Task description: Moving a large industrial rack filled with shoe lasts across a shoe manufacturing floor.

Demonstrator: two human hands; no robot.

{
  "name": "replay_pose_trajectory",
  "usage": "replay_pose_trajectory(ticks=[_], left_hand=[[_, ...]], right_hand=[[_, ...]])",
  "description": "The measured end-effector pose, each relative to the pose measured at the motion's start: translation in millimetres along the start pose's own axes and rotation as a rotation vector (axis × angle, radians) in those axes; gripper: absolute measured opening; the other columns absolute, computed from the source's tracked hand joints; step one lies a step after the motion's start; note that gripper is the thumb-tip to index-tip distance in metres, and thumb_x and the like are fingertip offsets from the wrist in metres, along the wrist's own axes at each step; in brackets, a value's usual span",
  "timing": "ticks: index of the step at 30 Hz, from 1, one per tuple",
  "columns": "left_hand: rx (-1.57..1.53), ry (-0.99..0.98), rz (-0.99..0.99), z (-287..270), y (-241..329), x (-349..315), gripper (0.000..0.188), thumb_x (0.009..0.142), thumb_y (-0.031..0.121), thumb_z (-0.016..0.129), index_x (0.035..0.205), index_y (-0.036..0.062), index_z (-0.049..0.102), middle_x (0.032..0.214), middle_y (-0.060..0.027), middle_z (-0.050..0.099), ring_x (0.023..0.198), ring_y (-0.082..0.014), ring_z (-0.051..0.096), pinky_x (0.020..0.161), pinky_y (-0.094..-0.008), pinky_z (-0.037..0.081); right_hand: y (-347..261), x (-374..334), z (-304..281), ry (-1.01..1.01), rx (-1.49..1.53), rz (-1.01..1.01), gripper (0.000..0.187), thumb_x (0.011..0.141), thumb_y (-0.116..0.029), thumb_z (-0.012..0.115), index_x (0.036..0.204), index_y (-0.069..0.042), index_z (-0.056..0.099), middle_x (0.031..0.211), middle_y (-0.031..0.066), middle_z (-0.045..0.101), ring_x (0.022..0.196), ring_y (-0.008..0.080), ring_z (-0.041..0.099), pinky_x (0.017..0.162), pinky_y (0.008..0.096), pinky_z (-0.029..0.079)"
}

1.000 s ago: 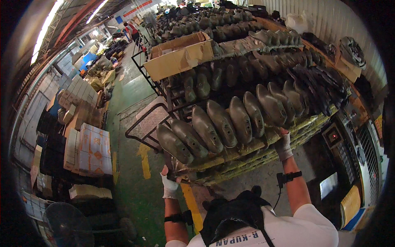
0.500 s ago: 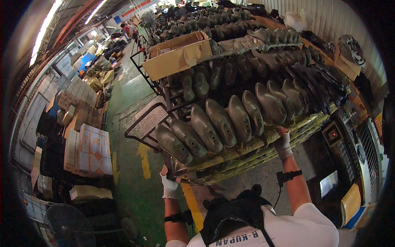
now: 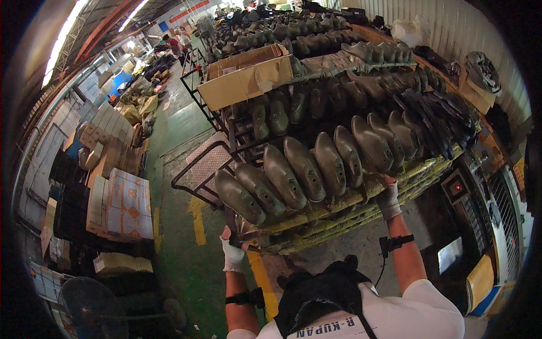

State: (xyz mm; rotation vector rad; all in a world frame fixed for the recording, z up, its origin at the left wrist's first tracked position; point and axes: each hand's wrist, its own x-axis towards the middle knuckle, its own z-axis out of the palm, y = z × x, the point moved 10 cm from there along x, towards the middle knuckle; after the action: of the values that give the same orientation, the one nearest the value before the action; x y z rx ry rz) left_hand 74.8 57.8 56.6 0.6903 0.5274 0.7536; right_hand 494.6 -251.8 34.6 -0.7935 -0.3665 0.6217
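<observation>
A row of dark olive shoe lasts, with holes in their tops, leans along the front of a shelved rack whose shelf edges are wrapped in yellowish film. My left hand, in a white fingerless glove, grips the rack's near left corner, fingertips bare. On the front edge farther right, my right hand in a similar glove holds the rack, its fingers partly hidden. Neither hand touches a last. Black flat pieces lie heaped at the rack's right end.
More racks of lasts stretch away behind, one bearing an open cardboard box. A black-framed trolley stands just left of the rack. Along the green aisle are stacked cartons and a fan. Machinery stands at right.
Both hands keep their hold on the rack in the same places. The rack and lasts appear a few pixels farther right. Figures far down the aisle have shifted slightly.
</observation>
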Motion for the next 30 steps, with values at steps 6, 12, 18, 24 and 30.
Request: replay_pose_trajectory(ticks=[6,12,18,24,30], left_hand=[[0.005,-0.023,0.009,2.6,1.1,0.0,0.043,0.089,0.045,0.046,0.102,0.0056,0.057,0.061,-0.0052,0.059,0.034,-0.0151,0.045,0.032,-0.028,0.035],[0.011,-0.024,0.025,6.9,3.3,-0.6,0.043,0.089,0.044,0.045,0.103,0.0055,0.057,0.059,-0.005,0.058,0.034,-0.0146,0.045,0.031,-0.0274,0.034],[0.029,-0.061,0.034,0.1,2.2,0.6,0.044,0.089,0.045,0.045,0.107,0.0065,0.056,0.06,-0.0037,0.058,0.033,-0.0133,0.043,0.031,-0.0265,0.033],[0.036,-0.037,0.036,3.2,3.9,-1.2,0.045,0.088,0.046,0.046,0.108,0.0066,0.056,0.063,-0.0025,0.059,0.034,-0.0122,0.043,0.032,-0.0257,0.033],[0.025,-0.059,0.012,-2.7,-0.3,1.1,0.047,0.088,0.046,0.046,0.109,0.0059,0.055,0.066,-0.0038,0.061,0.035,-0.0128,0.044,0.032,-0.0257,0.033]], right_hand=[[-1.5,2.2,6.7,-0.033,-0.025,-0.027,0.05,0.082,-0.04,0.051,0.116,-0.003,0.053,0.113,0.0086,0.057,0.103,0.0223,0.055,0.089,0.0378,0.044],[-2.3,2.2,6.8,-0.018,-0.07,-0.012,0.051,0.082,-0.04,0.052,0.115,-0.002,0.053,0.113,0.0089,0.058,0.103,0.0227,0.055,0.089,0.0382,0.044],[-3.3,-1.3,9.0,0.069,-0.052,0.007,0.048,0.082,-0.039,0.052,0.114,-0.003,0.054,0.112,0.0094,0.058,0.103,0.0237,0.055,0.09,0.0391,0.043],[-0.4,1.1,11.8,0.0,-0.048,0.011,0.05,0.081,-0.041,0.054,0.115,-0.004,0.055,0.114,0.0092,0.057,0.104,0.0249,0.055,0.09,0.0401,0.043],[10.2,-3.7,-6.2,0.132,0.053,0.111,0.053,0.077,-0.04,0.059,0.114,-0.002,0.054,0.116,0.0107,0.055,0.104,0.0251,0.053,0.09,0.04,0.042]])
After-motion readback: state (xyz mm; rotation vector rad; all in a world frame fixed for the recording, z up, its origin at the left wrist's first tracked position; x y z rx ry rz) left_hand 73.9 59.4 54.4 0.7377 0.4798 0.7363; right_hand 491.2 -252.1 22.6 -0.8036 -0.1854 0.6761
